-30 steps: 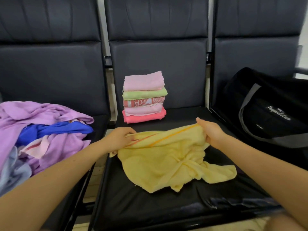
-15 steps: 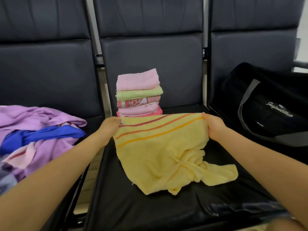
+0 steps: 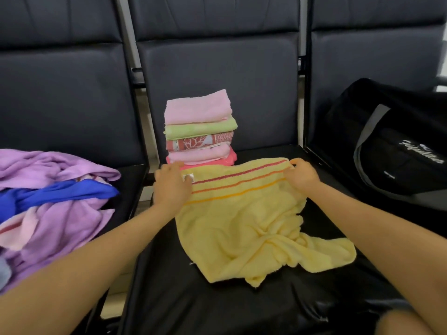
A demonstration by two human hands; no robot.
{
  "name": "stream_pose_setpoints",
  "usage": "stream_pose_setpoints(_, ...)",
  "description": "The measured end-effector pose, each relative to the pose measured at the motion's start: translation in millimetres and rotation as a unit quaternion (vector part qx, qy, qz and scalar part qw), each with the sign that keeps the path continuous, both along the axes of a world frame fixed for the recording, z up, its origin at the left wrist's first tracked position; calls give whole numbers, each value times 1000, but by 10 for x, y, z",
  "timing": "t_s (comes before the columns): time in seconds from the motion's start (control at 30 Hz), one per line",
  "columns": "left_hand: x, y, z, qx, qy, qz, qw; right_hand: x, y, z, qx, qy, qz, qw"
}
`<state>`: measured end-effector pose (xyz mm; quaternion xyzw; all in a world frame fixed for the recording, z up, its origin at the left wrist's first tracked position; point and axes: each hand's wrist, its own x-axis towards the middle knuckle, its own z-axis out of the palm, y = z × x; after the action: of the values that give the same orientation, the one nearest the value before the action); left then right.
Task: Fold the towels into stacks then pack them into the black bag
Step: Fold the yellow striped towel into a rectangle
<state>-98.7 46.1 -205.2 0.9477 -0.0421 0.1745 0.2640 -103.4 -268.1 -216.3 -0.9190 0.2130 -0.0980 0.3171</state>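
One yellow towel (image 3: 244, 228) lies on the middle seat (image 3: 217, 305) of three dark chairs. Its near end is crumpled; its far end has three stripes. Two hands hold that far edge. The left hand (image 3: 173, 183) grips the left corner, with its fingers (image 3: 169, 169) curled over the cloth. The right hand (image 3: 302, 175) pinches the right corner, with the edge caught between its fingers (image 3: 295, 163). Just behind the towel stands one stack (image 3: 200, 131) of five folded towels. One loose pile (image 3: 50, 201) of purple, blue and pink cloth sits on the left seat. One black bag (image 3: 396, 146) rests on the right seat.
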Motion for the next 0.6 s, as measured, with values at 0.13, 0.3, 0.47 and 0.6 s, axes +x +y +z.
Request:
stream_pose_setpoints(0.13,-658,-424,82,-43,94,-200,974,-285,31,74,-46,48,-7,998)
stream_pose_setpoints(0.3,-1173,-759,68,-19,203,-285,936,-773,59,34,69,152,25,986)
stream_pose_setpoints(0.47,-1362,-766,-55,3,235,-311,921,-1169,166,75,126,179,135,966)
stream_pose_setpoints(0.6,-1348,-668,22,-112,245,-284,920,-1221,129,60,211,136,99,963)
